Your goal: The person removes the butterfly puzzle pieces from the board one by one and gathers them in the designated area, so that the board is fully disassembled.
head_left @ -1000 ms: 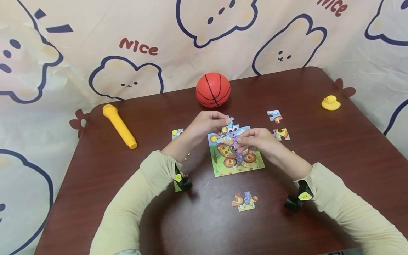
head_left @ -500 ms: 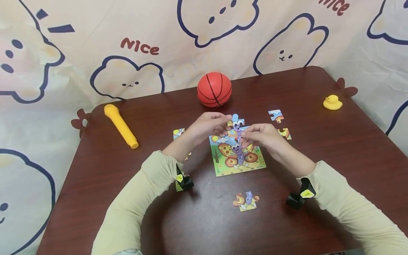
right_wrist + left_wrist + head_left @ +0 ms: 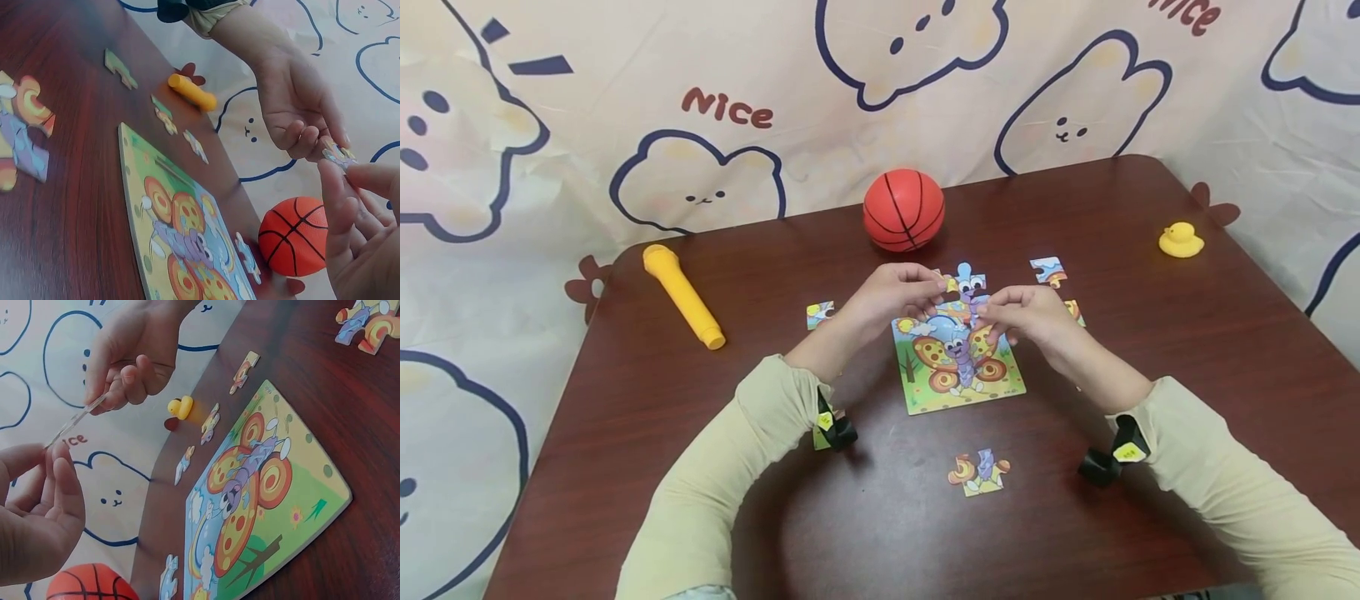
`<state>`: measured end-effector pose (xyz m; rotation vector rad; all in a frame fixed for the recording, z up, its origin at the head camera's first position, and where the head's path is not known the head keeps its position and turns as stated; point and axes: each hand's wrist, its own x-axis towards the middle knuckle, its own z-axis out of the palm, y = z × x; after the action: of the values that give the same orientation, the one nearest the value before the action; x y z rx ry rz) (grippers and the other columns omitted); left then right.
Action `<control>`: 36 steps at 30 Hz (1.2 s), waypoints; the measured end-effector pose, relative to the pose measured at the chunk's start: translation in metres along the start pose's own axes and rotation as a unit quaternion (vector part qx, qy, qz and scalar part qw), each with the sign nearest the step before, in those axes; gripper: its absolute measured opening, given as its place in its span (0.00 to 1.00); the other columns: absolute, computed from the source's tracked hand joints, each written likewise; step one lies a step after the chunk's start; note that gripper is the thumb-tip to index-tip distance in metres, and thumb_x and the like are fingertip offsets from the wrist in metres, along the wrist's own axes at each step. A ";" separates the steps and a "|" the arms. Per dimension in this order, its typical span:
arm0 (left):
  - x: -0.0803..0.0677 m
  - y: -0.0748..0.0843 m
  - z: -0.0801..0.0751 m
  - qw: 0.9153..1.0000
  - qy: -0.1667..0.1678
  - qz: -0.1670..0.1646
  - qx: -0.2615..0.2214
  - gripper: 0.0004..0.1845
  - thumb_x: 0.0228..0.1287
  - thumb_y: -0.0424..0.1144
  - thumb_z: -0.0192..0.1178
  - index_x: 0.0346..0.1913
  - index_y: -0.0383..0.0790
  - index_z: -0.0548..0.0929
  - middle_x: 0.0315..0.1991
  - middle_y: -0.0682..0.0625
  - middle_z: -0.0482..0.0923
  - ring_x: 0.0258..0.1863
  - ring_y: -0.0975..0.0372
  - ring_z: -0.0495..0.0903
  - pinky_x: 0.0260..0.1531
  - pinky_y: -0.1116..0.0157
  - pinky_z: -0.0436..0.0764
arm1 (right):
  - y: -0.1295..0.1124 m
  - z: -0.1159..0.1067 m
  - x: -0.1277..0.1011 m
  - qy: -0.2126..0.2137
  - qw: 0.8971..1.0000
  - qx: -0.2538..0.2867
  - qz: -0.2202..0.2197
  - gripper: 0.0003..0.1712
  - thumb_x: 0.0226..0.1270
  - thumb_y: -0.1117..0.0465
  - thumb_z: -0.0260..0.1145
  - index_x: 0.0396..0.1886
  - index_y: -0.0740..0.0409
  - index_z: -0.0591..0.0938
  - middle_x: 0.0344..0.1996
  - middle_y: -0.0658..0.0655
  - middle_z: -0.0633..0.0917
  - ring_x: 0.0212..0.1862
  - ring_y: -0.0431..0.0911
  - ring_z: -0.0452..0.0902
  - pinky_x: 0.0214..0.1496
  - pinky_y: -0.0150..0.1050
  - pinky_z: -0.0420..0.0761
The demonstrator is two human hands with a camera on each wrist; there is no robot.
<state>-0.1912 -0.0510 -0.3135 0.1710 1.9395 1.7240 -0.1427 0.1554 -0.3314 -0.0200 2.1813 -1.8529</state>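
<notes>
Over a butterfly picture board [image 3: 925,392] on the table, both hands hold up a small jigsaw piece [image 3: 967,279] printed with a purple face and big eyes. My left hand [image 3: 895,292] pinches its left side between thumb and fingers. My right hand [image 3: 1026,312] pinches its lower right side. In the left wrist view the held piece [image 3: 75,420] appears edge-on, a thin strip between both sets of fingertips. The right wrist view shows part of its printed side, with the rest of the piece [image 3: 339,154] covered by fingers.
A joined jigsaw section [image 3: 983,473] lies in front of the board. Loose pieces lie left [image 3: 820,314] and right [image 3: 1048,271] of it, another piece [image 3: 169,578] behind. Around them are a red toy basketball [image 3: 904,211], a yellow toy microphone [image 3: 683,296] and a yellow duck [image 3: 1181,240].
The held jigsaw piece has shifted right and slightly up in the head view, uncovering more of the board's picture. My right hand has moved the same way; my left hand has barely moved.
</notes>
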 end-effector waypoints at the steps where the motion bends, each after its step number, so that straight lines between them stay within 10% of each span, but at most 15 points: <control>1: 0.000 0.000 0.000 1.000 -0.001 -0.002 0.000 0.12 0.59 0.40 0.59 0.40 0.34 0.80 0.29 0.45 0.78 0.25 0.60 0.76 0.30 0.66 0.77 | 0.000 -0.002 0.000 0.002 1.000 -0.002 -0.004 0.09 0.57 0.56 0.65 0.29 0.58 0.81 0.20 0.48 0.84 0.21 0.40 0.77 0.23 0.32 0.72; 24: 0.003 -0.018 -0.008 0.998 -0.047 -0.019 0.029 0.15 0.63 0.40 0.53 0.44 0.30 0.78 0.35 0.35 0.75 0.24 0.60 0.74 0.35 0.60 0.76 | 0.008 -0.165 -0.073 0.174 0.974 0.133 -0.052 0.08 0.58 0.69 0.61 0.24 0.56 0.85 0.18 0.50 0.84 0.16 0.40 0.72 0.19 0.28 0.71; 30: 0.001 -0.020 -0.011 0.998 -0.045 -0.026 0.024 0.18 0.63 0.40 0.53 0.47 0.27 0.76 0.32 0.40 0.76 0.24 0.60 0.74 0.32 0.64 0.76 | 0.014 -0.183 -0.080 0.182 0.964 0.165 -0.098 0.08 0.58 0.70 0.60 0.25 0.60 0.84 0.19 0.52 0.84 0.15 0.39 0.73 0.17 0.27 0.71; 36: 0.000 -0.020 -0.010 0.998 -0.047 -0.031 0.011 0.18 0.63 0.39 0.54 0.47 0.26 0.75 0.32 0.39 0.76 0.24 0.59 0.74 0.30 0.66 0.75 | 0.016 -0.177 -0.080 0.181 0.974 0.123 -0.052 0.07 0.58 0.67 0.62 0.25 0.56 0.84 0.20 0.49 0.84 0.17 0.40 0.72 0.19 0.27 0.71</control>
<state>-0.1908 -0.0638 -0.3317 0.1940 1.8757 1.6262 -0.1018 0.3447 -0.3065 0.2812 2.1877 -2.3296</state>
